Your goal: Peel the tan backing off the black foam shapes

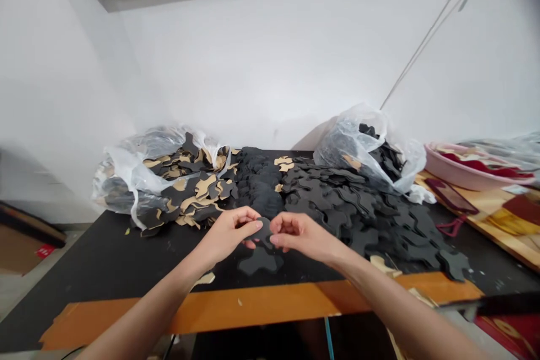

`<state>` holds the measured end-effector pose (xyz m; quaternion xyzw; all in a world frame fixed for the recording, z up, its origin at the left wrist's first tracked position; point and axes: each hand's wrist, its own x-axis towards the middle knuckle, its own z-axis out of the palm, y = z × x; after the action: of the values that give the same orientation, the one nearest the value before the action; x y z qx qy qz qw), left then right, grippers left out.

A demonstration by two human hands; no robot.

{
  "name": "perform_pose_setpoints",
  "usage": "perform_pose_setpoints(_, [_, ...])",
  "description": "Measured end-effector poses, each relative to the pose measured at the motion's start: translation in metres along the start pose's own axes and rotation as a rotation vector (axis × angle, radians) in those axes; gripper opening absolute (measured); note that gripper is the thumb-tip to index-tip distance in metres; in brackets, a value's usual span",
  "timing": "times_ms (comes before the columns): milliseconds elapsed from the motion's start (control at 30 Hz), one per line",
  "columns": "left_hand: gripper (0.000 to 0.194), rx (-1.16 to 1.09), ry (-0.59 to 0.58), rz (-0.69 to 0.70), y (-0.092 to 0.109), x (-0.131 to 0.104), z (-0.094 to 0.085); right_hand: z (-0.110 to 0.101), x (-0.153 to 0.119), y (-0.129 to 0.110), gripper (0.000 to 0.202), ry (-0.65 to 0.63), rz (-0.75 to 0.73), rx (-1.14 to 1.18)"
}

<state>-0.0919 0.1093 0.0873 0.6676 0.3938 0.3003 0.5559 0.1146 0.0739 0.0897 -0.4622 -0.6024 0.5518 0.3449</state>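
Note:
Between my two hands is a small dark grey, wavy-edged flat piece (264, 229). My left hand (237, 229) pinches its left side between thumb and fingers. The fingers of my right hand (297, 233) are closed at its right edge, with the thumb bent in. Just below, another dark lobed piece (260, 262) lies flat on the black table. Behind my hands runs a dense row of overlapping black pieces (258, 180). To the right spreads a wide layer of similar dark pieces (324, 197).
At the left, a clear plastic bag (126, 171) spills black and tan pieces (196, 197). Another plastic bag (350, 140) with dark pieces stands back right. Beyond it are a pink basin (459, 171), a dark red phone-like object (451, 196) and a wooden board (485, 219). Brown tape (253, 306) lines the front edge.

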Motion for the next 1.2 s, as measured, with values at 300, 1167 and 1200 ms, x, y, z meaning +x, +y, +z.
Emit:
perform_pose_setpoints(300, [0.022, 0.326, -0.043, 0.066, 0.010, -0.003, 0.001, -0.005, -0.003, -0.005, 0.012, 0.069, -0.070, -0.180])
perform_pose_setpoints(1167, [0.013, 0.633, -0.044, 0.133, 0.016, 0.001, 0.018, 0.001, 0.000, 0.025, 0.015, 0.117, -0.035, -0.230])
perform_pose_setpoints(1200, [0.013, 0.640, -0.031, 0.134, 0.016, 0.000, 0.019, 0.002, 0.000, 0.026, 0.015, 0.139, -0.046, -0.229])
